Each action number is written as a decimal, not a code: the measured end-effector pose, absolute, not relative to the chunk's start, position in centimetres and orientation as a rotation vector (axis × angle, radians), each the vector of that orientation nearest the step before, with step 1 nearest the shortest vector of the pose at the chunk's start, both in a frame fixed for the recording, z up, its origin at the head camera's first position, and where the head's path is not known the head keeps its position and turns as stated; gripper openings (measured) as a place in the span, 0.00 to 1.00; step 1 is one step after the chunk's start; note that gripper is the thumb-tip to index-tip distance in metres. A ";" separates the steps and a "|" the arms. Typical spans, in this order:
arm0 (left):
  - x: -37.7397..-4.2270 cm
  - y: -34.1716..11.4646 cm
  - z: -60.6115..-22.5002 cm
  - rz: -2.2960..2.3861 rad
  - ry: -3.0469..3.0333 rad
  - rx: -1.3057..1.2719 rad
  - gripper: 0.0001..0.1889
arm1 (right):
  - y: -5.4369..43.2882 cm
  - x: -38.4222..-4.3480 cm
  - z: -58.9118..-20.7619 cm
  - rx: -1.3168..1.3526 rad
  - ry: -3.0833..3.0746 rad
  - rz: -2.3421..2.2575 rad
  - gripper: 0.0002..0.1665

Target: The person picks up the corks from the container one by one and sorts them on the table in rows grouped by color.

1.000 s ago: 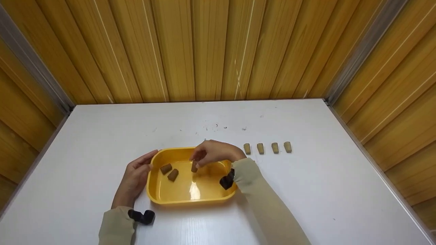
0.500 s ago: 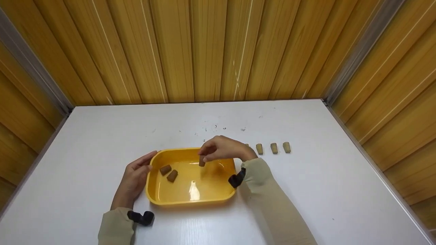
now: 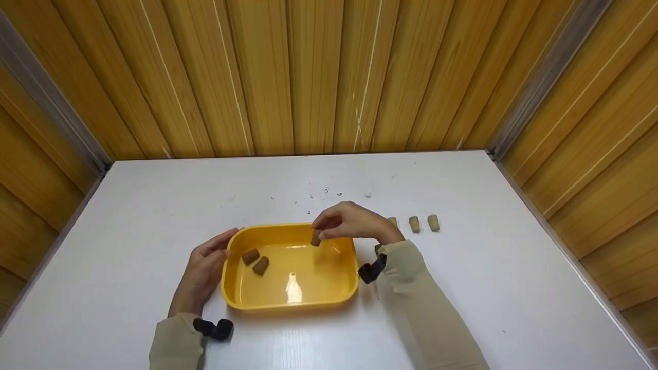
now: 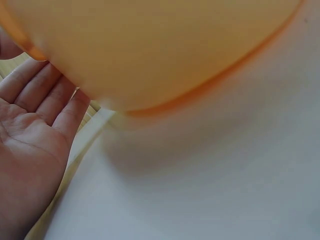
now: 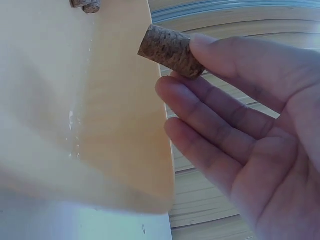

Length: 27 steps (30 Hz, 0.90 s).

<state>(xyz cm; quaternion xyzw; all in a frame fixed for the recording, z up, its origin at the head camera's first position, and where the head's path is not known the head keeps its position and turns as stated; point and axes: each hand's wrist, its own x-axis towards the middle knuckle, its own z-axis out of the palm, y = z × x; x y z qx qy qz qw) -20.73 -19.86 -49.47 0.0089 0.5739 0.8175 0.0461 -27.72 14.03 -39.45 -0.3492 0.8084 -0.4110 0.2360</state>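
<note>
In the head view, a yellow plastic tray (image 3: 290,307) stands on the white table. My left hand (image 3: 203,270) rests against its left side, fingers fairly straight along the outer wall and thumb at the rim; the left wrist view shows the palm and fingers (image 4: 37,95) beside the wall. Over the tray's back right part, my right hand (image 3: 349,221) pinches a cork stopper (image 5: 170,51) between thumb and fingertips. Two brown cork stoppers (image 3: 250,256) (image 3: 261,265) lie close together inside the tray at the left.
Right of the tray, a row of paler cork stoppers (image 3: 414,224) lies on the table (image 3: 452,288), partly hidden by my right wrist. Small dark marks dot the tabletop behind the tray. Yellow wood-patterned panels (image 3: 313,77) enclose the back and sides.
My right hand has lifted the cork stopper and carried it right and back across the tray. It hides more of the row of stoppers now. My left hand has stayed at the tray.
</note>
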 end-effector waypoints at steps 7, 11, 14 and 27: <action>-20.7 -19.9 -49.5 2.480 1.754 0.023 0.28 | 15.1 -27.6 -39.5 -0.967 2.218 -1.210 0.18; -20.7 -19.9 -49.5 2.477 1.755 0.012 0.28 | 15.7 -27.5 -39.8 -0.968 2.222 -1.260 0.18; -20.7 -19.9 -49.5 2.478 1.762 -0.002 0.28 | 16.2 -27.4 -40.2 -0.965 2.238 -1.285 0.18; -20.7 -19.6 -49.3 2.498 1.756 -0.014 0.27 | 19.4 -26.7 -41.1 -0.933 2.352 -1.436 0.16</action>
